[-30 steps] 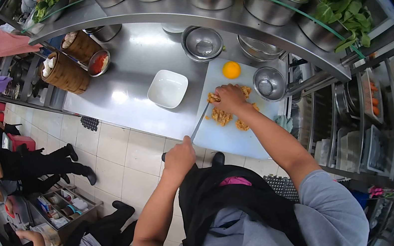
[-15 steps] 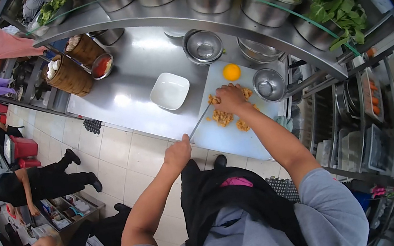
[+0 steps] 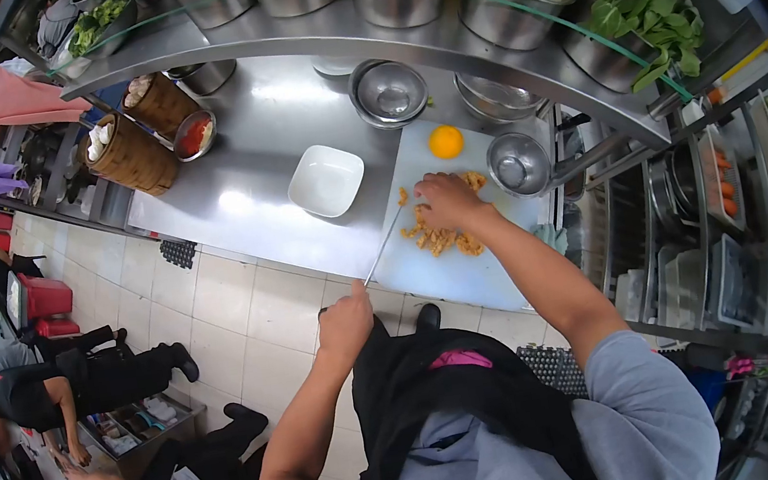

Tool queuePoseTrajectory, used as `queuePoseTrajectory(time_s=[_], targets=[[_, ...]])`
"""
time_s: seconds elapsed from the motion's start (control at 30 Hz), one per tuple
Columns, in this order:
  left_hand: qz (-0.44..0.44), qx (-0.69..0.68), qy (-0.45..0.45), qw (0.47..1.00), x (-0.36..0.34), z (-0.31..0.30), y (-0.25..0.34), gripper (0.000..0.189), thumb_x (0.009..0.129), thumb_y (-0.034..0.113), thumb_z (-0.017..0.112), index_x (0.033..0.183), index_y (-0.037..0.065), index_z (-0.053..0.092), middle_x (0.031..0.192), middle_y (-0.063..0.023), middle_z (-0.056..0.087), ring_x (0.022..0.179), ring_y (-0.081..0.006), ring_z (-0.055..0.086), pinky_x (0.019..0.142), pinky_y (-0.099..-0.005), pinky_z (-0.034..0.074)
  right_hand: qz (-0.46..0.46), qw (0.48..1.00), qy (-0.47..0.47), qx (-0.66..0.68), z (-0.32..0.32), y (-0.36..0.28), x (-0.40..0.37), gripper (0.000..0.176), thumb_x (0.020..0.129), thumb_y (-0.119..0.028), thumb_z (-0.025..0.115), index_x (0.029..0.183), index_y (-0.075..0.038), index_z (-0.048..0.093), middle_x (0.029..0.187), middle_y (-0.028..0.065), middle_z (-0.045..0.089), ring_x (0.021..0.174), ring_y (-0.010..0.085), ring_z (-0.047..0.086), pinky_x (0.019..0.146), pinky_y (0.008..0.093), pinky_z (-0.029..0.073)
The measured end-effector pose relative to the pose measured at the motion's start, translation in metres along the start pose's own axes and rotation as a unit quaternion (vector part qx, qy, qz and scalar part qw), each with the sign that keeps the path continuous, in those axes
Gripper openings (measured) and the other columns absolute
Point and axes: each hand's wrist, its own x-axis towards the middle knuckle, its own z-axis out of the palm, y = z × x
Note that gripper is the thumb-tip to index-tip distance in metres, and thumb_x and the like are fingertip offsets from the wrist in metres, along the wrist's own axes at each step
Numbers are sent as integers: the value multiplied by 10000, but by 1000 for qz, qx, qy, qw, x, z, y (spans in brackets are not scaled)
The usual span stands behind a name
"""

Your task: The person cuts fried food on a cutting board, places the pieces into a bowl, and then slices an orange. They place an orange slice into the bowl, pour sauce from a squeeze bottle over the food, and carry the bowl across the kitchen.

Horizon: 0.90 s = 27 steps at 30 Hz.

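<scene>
My left hand (image 3: pixel 347 324) is closed around the handle of a knife (image 3: pixel 383 248), whose thin blade points up and right across the left edge of the white cutting board (image 3: pixel 453 279). Over the board, my right hand (image 3: pixel 449 201) has its fingers curled down on golden-brown fried pieces (image 3: pixel 443 238); what lies under the fingers is partly hidden. A small fried piece (image 3: pixel 402 196) sits by the blade tip. Above the hand on the board is an orange (image 3: pixel 446 142). Left of the board stands a white square bowl (image 3: pixel 327 181).
Metal bowls (image 3: pixel 391 92) stand behind the board, and another metal bowl (image 3: pixel 519 165) is at its right. Bamboo containers (image 3: pixel 129 156) are at the counter's left. An overhead shelf (image 3: pixel 298 48) holds metal pots and greens. Co-workers (image 3: pixel 61 384) stand at the left.
The knife and my left hand have drawn back slightly toward me. My right hand has shifted a little left, its fingers less tight over the pieces. Co-workers at the left have moved.
</scene>
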Motion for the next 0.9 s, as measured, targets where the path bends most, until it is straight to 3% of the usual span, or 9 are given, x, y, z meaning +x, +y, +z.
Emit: queuePoseTrajectory(time_s=[0.13, 0.33, 0.5, 0.57, 0.6, 0.67, 0.7, 0.77, 0.9], targets=[[-49, -95, -7, 994, -14, 2, 1, 218, 1048, 248, 552, 1057, 35, 505, 750, -280, 699, 713, -509, 696, 670, -613, 566, -11, 987, 129, 93, 8, -16, 11, 266, 885, -92, 668, 1147, -89, 708, 1162, 163, 651, 1066, 380, 674, 937, 474, 557], [-66, -141, 6, 988, -29, 7, 2, 219, 1042, 241, 569, 1063, 32, 505, 758, -295, 692, 736, -532, 684, 675, -633, 551, -12, 997, 54, 59, 30, 8, 57, 218, 865, -39, 670, 1058, -96, 754, 1169, 179, 629, 1076, 385, 672, 936, 471, 563], [-45, -116, 2, 992, -38, 10, 8, 217, 1051, 251, 555, 1054, 37, 519, 741, -259, 706, 704, -495, 704, 641, -618, 566, 22, 995, 95, 34, 15, 33, 65, 261, 848, 6, 643, 1058, -87, 767, 1197, 194, 630, 1102, 386, 668, 946, 479, 561], [-47, -120, -3, 992, -38, 8, 10, 216, 1051, 250, 555, 1054, 37, 519, 742, -258, 707, 710, -493, 707, 646, -619, 567, -18, 996, 72, 57, -3, 22, 40, 390, 848, -33, 690, 1233, -91, 713, 1281, 202, 603, 1192, 387, 643, 984, 474, 558], [-50, -122, -8, 991, -37, 7, 11, 216, 1050, 249, 555, 1054, 37, 519, 743, -257, 708, 716, -492, 709, 651, -620, 567, -19, 996, 70, 53, -8, 15, 25, 390, 848, -33, 690, 1233, -91, 713, 1281, 202, 603, 1192, 387, 643, 984, 474, 558], [-52, -132, -11, 990, -36, 7, 12, 219, 1050, 251, 556, 1059, 35, 521, 748, -262, 709, 726, -497, 709, 660, -623, 567, 5, 996, -73, 42, -11, 0, -9, 733, 811, -116, 795, 1495, -133, 530, 1459, 205, 489, 1271, 404, 606, 1025, 472, 554], [-51, -139, -16, 989, -36, 8, 13, 223, 1049, 253, 557, 1064, 33, 522, 753, -268, 709, 736, -501, 709, 668, -626, 568, 6, 996, -75, 41, -12, -8, -24, 733, 811, -116, 795, 1495, -133, 530, 1459, 205, 489, 1271, 404, 606, 1025, 472, 554], [-48, -157, -19, 986, -32, 15, 14, 232, 1047, 254, 558, 1076, 27, 522, 764, -281, 710, 747, -512, 707, 683, -630, 566, 61, 990, -120, 44, -13, -18, -44, 1053, 695, -168, 877, 1615, -208, 367, 1537, 177, 399, 1322, 402, 556, 1048, 517, 537], [-43, -207, -30, 977, -25, 24, 14, 264, 1044, 257, 557, 1108, 3, 524, 802, -327, 705, 784, -552, 691, 728, -648, 558, 78, 990, -110, -32, 7, -19, -45, 1184, 648, -192, 918, 1648, -237, 287, 1556, 167, 356, 1340, 411, 540, 1046, 526, 549]])
